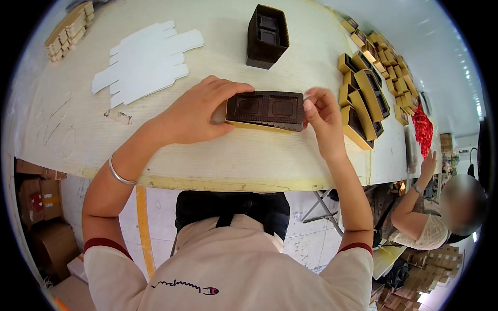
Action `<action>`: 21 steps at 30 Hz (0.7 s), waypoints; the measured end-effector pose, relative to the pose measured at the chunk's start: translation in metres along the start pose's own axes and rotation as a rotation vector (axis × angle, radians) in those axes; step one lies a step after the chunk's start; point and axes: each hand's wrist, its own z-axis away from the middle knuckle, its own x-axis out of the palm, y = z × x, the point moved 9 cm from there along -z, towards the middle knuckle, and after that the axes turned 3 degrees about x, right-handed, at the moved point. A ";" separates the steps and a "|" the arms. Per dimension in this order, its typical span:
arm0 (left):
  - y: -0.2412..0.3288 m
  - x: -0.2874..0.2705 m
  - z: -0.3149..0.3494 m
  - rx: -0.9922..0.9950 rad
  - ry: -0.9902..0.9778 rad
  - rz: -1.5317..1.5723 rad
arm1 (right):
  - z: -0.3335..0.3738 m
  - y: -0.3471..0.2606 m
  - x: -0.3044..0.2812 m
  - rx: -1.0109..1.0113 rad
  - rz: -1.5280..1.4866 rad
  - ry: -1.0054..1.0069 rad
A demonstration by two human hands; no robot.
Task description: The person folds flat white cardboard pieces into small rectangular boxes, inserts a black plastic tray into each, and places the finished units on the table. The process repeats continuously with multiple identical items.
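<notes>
A gold box [259, 126] with a dark brown plastic insert tray [265, 108] lies on the pale wooden table [207, 160]. My left hand [194, 111] grips the box's left end, fingers curled over the tray's top edge. My right hand [321, 116] holds the right end, thumb and fingers pinching the tray's corner. A stack of dark brown insert trays [266, 35] stands farther back, apart from both hands.
Flat white die-cut cardboard blanks [145, 59] lie at the back left. Several filled gold boxes [365, 98] stand in a row at the right. Small tan boxes [70, 28] are stacked at the far left corner. Another person [436, 217] sits at the right, beside a red bundle [423, 129].
</notes>
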 end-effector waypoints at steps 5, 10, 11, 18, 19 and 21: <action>0.004 0.002 0.003 0.047 0.010 -0.082 | 0.024 -0.043 0.041 -0.497 0.643 -0.392; 0.028 0.011 -0.001 0.177 0.061 -0.180 | 0.040 -0.052 0.060 -0.696 0.818 -0.450; 0.030 0.013 -0.002 0.186 0.061 -0.156 | 0.040 -0.051 0.064 -0.710 0.886 -0.469; 0.034 0.016 -0.007 0.182 -0.036 -0.334 | 0.032 -0.050 0.077 -0.584 0.730 -0.545; 0.036 0.013 -0.007 0.185 -0.054 -0.342 | 0.030 -0.047 0.073 -0.532 0.678 -0.551; 0.037 0.014 -0.007 0.186 -0.078 -0.366 | 0.027 -0.040 0.063 -0.427 0.575 -0.568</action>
